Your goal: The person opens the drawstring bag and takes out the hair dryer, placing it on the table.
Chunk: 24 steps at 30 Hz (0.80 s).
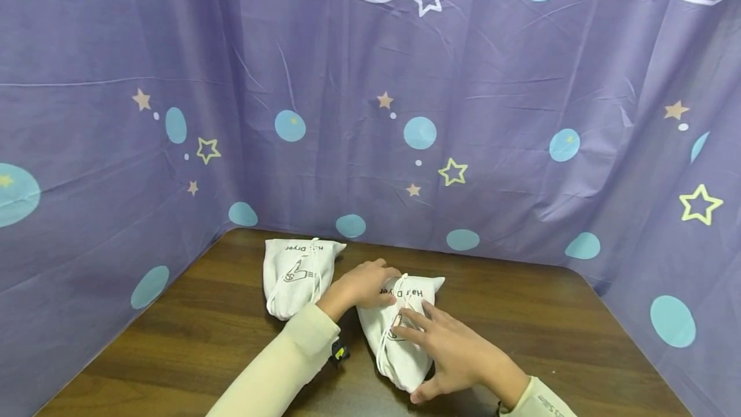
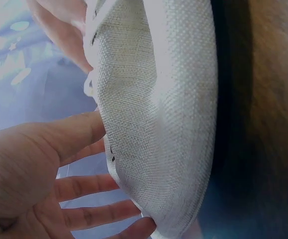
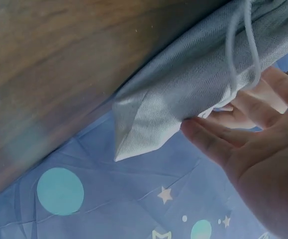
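Observation:
A white cloth drawstring bag (image 1: 399,356) printed "Hair Dryer" and with a small drawing lies on the wooden table. My left hand (image 1: 363,283) reaches over its upper left part; in the left wrist view its fingers (image 2: 86,186) extend along the bag (image 2: 158,109), fingertips touching the cloth. Across the bag's lower right side spreads my right hand (image 1: 460,347), thumb near the bag's bottom end. The right wrist view shows the fingers (image 3: 208,139) fairly straight, with one fingertip against the bag (image 3: 168,99). Neither hand is curled round it.
A second white drawstring bag (image 1: 298,278) with the same print lies to the left, near the table's back edge. The brown wooden table (image 1: 509,301) meets a purple curtain (image 1: 492,114) with stars and dots at the back and sides. A small dark device (image 1: 339,351) sits by my left wrist.

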Motion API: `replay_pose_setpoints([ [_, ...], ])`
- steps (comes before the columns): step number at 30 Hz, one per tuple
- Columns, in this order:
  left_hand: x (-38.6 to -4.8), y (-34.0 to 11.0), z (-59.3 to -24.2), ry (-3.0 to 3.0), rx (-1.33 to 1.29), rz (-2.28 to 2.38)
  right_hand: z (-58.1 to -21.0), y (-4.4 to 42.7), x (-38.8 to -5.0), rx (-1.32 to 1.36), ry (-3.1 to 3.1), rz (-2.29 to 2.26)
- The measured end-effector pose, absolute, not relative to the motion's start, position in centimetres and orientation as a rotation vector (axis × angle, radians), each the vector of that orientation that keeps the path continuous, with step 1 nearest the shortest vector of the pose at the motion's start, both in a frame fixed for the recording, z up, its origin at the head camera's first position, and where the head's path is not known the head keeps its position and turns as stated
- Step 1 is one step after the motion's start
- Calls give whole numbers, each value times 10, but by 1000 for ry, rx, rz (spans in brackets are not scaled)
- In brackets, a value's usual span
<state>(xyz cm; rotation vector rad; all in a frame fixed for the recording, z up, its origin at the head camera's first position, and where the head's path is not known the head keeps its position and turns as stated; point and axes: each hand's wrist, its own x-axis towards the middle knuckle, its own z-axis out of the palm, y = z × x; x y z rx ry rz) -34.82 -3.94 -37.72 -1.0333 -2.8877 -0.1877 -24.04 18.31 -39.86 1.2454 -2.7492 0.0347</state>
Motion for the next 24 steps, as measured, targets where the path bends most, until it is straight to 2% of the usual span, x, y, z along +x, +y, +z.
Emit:
replay_pose_setpoints([
  [24, -358, -41, -376, -2889, -1000, -494, -359, 196, -256, 1361, -2383, 192],
])
